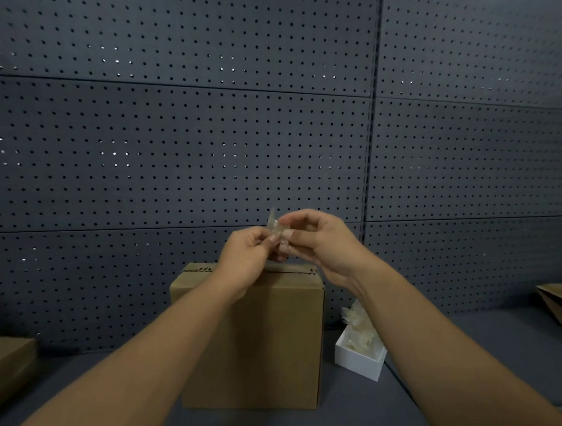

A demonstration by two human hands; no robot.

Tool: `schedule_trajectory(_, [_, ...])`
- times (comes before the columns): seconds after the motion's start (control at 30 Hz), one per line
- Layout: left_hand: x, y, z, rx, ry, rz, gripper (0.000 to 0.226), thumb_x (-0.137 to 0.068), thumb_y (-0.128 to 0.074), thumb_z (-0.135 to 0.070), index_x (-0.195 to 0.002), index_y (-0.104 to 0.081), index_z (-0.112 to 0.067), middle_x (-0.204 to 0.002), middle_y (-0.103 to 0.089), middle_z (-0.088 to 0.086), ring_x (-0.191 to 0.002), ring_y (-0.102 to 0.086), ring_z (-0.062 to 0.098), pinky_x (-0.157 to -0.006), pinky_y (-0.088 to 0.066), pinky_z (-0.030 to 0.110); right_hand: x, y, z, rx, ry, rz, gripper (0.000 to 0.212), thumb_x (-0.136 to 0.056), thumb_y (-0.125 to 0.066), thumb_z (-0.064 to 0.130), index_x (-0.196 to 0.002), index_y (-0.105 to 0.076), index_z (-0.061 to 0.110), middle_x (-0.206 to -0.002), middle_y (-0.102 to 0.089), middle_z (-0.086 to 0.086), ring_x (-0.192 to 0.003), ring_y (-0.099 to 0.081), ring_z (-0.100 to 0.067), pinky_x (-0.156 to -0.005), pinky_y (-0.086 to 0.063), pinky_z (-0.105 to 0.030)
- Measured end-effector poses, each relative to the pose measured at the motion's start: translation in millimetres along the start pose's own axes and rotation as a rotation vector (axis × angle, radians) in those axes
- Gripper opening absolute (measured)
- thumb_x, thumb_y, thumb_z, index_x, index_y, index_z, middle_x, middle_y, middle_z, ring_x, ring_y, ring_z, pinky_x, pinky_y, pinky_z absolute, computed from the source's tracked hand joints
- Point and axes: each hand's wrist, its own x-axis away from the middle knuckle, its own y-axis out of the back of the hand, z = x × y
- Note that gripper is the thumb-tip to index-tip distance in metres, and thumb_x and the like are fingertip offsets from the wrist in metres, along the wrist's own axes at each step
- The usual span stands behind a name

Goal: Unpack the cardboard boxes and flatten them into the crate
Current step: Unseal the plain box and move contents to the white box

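A crumpled strip of clear tape (pixel 275 227) is pinched between the left hand (pixel 245 259) and the right hand (pixel 320 244), both raised just above a closed cardboard box (pixel 266 339). The box is set upright on the grey worktop (pixel 480 360), before a dark pegboard wall (pixel 180 126). Just beside it, to the right, a small white tray (pixel 358 363) is filled with wadded tape.
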Motion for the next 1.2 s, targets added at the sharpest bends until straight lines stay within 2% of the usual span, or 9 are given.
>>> schedule_trajectory(0.17, [-0.9, -0.3, -3.4, -0.041, 0.083, -0.031, 0.024, -0.105, -0.059, -0.019, -0.091, -0.076, -0.01, -0.08, -0.078, 0.006, -0.077, -0.074, 0.02, -0.074, -0.054, 0.032, 8.5, -8.6, 3.7, 0.081, -0.032, 0.046, 0.025, -0.098, -0.063, -0.001, -0.122, -0.064, 0.004, -0.125, -0.068, -0.018, -0.1, -0.067, -0.022, -0.099, -0.058, -0.037])
schedule_trajectory(0.3, [-3.2, 3.0, 2.2, -0.273, 0.019, -0.056, 0.02, -0.101, -0.061, -0.025, -0.089, -0.077, -0.023, -0.081, -0.077, 0.0, -0.081, -0.074, 0.025, -0.075, -0.06, 0.043, 22.8, -21.0, 17.7, 0.491, -0.078, 0.221, 0.026, -0.097, -0.071, 0.025, -0.121, -0.063, 0.028, -0.13, -0.064, 0.004, -0.114, -0.06, -0.005, -0.091, -0.048, -0.019])
schedule_trajectory(0.37, [-3.9, 1.3, -0.4, -0.299, 0.049, -0.068, 0.022, -0.099, -0.062, -0.019, -0.083, -0.077, -0.022, -0.076, -0.076, -0.001, -0.077, -0.072, 0.025, -0.072, -0.06, 0.041, 24.2, -21.0, 20.7, 0.695, 0.011, 0.068, 0.018, -0.096, -0.069, 0.026, -0.113, -0.067, 0.032, -0.119, -0.067, 0.007, -0.106, -0.063, -0.006, -0.089, -0.051, -0.024])
schedule_trajectory(0.47, [-3.8, -1.8, -2.1, -0.297, 0.081, -0.061, 0.025, -0.099, -0.062, -0.019, -0.079, -0.077, -0.019, -0.072, -0.076, -0.001, -0.079, -0.074, 0.026, -0.079, -0.062, 0.047, 27.5, -23.0, 12.8, 0.862, 0.221, -0.303, 0.013, -0.092, -0.064, 0.016, -0.092, -0.073, 0.026, -0.081, -0.07, 0.012, -0.069, -0.063, -0.005, -0.06, -0.049, -0.024])
schedule_trajectory(0.63, [-6.5, -0.5, -1.5, -0.25, 0.129, -0.061, 0.025, -0.101, -0.059, -0.015, -0.083, -0.077, -0.013, -0.074, -0.076, 0.005, -0.08, -0.074, 0.029, -0.082, -0.062, 0.051, 35.1, -35.4, -2.8, 0.614, 0.44, -0.506, 0.015, -0.087, -0.064, 0.026, -0.073, -0.068, 0.024, -0.061, -0.066, 0.008, -0.061, -0.063, -0.01, -0.058, -0.056, -0.039])
schedule_trajectory(0.83, [-0.4, -0.4, 0.3, -0.283, 0.045, 0.017, 0.023, -0.107, -0.056, -0.024, -0.097, -0.077, -0.025, -0.087, -0.077, -0.003, -0.087, -0.072, 0.02, -0.089, -0.058, 0.047, 2.8, -15.6, -12.2, 0.797, 0.216, -0.28, 0.01, -0.093, -0.067, 0.03, -0.094, -0.074, 0.024, -0.088, -0.068, 0.011, -0.083, -0.062, -0.002, -0.072, -0.053, -0.031])
schedule_trajectory(0.97, [0.7, 2.0, 0.5, -0.282, 0.041, 0.079, 0.029, -0.105, -0.055, -0.015, -0.105, -0.078, -0.032, -0.093, -0.078, -0.009, -0.096, -0.072, 0.017, -0.095, -0.057, 0.048, -3.1, -9.8, -32.9, 0.705, 0.238, -0.269, 0.021, -0.085, -0.08, 0.04, -0.094, -0.071, 0.024, -0.097, -0.066, 0.007, -0.091, -0.064, -0.009, -0.075, -0.057, -0.031])
schedule_trajectory(1.1, [2.0, 4.0, -0.2, -0.241, 0.025, 0.231, 0.027, -0.103, -0.061, -0.011, -0.118, -0.075, -0.028, -0.105, -0.078, -0.008, -0.104, -0.07, 0.012, -0.101, -0.055, 0.037, -1.3, -0.1, -41.3, 0.456, 0.15, -0.245, 0.018, -0.085, -0.083, 0.016, -0.092, -0.067, 0.012, -0.091, -0.066, -0.003, -0.086, -0.067, -0.02, -0.079, -0.063, -0.037])
schedule_trajectory(1.2, [-1.0, 4.2, 1.3, -0.213, 0.065, 0.326, 0.054, -0.092, -0.076, -0.013, -0.142, -0.06, -0.027, -0.115, -0.076, -0.009, -0.112, -0.068, 0.008, -0.11, -0.049, 0.039, -1.6, 8.4, -43.5, 0.295, 0.115, -0.278, 0.014, -0.088, -0.075, -0.001, -0.091, -0.064, 0.007, -0.085, -0.063, -0.007, -0.076, -0.068, -0.014, -0.068, -0.063, -0.033])
